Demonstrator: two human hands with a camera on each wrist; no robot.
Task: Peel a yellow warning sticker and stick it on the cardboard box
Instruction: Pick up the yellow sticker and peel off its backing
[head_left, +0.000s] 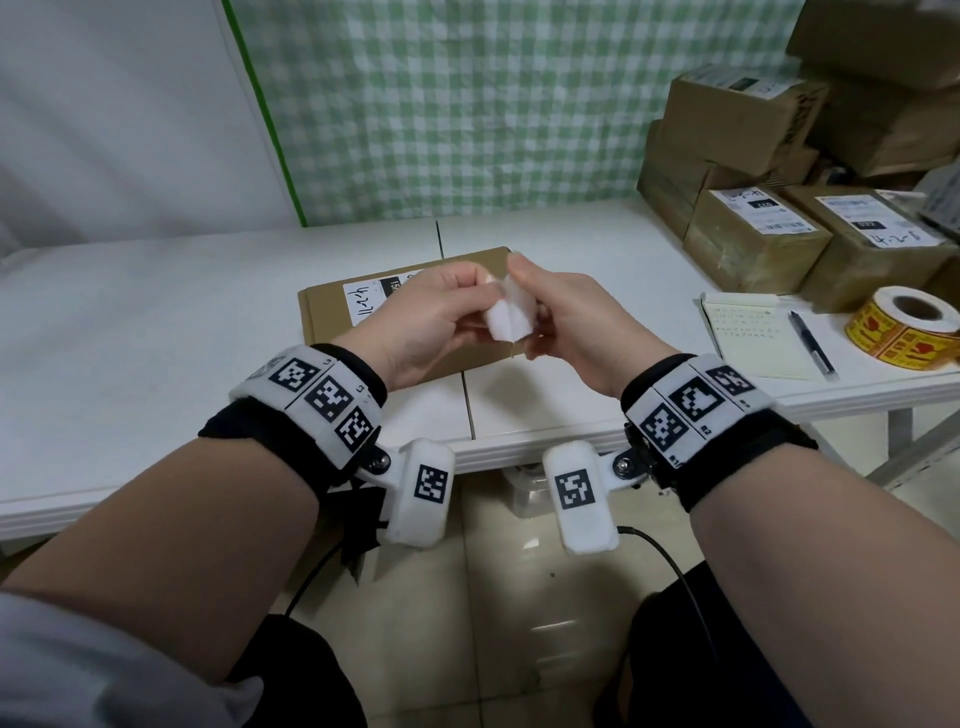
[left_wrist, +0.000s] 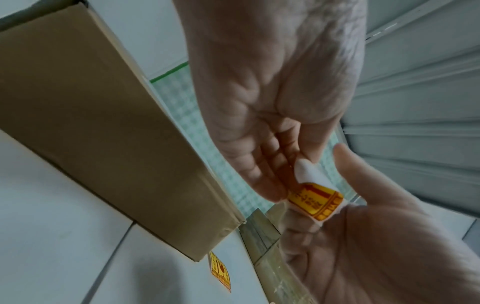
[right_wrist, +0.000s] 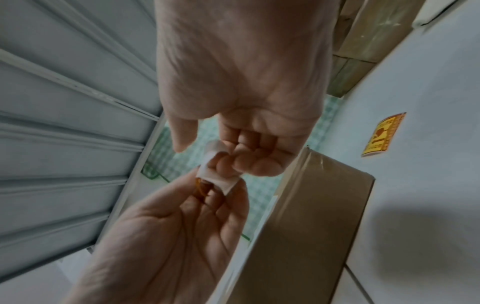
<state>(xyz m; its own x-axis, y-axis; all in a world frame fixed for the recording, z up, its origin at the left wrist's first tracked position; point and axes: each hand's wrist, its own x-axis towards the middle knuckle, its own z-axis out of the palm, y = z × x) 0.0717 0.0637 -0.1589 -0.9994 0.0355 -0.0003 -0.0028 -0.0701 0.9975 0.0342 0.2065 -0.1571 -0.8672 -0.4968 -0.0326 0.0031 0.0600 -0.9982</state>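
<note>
Both hands are raised above the flat cardboard box, which lies on the white table with a white label on its top. Between them is a yellow warning sticker on white backing paper. My left hand pinches one side of it with the fingertips. My right hand grips the other side with curled fingers. The backing bends away from the yellow face. From the head camera only the white back shows.
A second yellow sticker lies flat on the table beside the box. At the right stand a roll of yellow stickers, a notepad with a pen, and stacked parcels. The table's front edge is just beyond my wrists.
</note>
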